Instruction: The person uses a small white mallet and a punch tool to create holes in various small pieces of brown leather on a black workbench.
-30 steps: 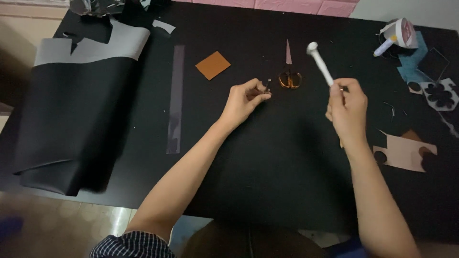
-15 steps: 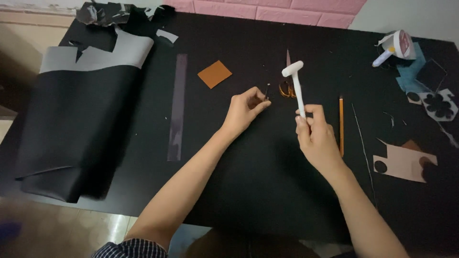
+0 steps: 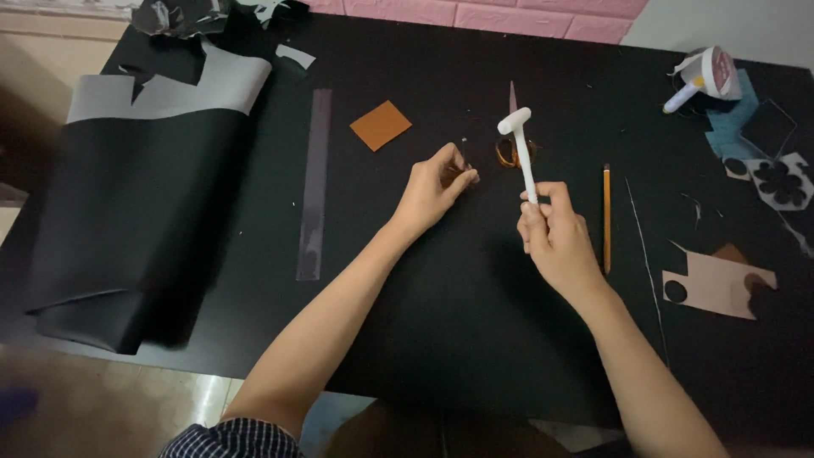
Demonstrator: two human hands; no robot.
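Note:
My left hand (image 3: 434,188) rests on the black table (image 3: 458,339), its fingertips pinched on a small thin dark piece (image 3: 465,166) that I cannot make out clearly. My right hand (image 3: 555,236) grips the handle of a white plastic mallet (image 3: 521,144), whose head points up and away, just right of the left fingertips. Behind the mallet lie scissors with orange handles (image 3: 507,154). An orange pencil (image 3: 606,216) lies right of my right hand.
A brown leather square (image 3: 381,125) and a long dark strip (image 3: 313,182) lie left of my left hand. A large black sheet (image 3: 136,229) hangs over the table's left edge. At right are a tape roll (image 3: 712,72), black flower cutouts (image 3: 780,182) and a tan cutout (image 3: 716,284).
My right hand has carried the mallet leftward, close to my left hand, and the pencil it covered now shows. The left hand has stayed pinched in place.

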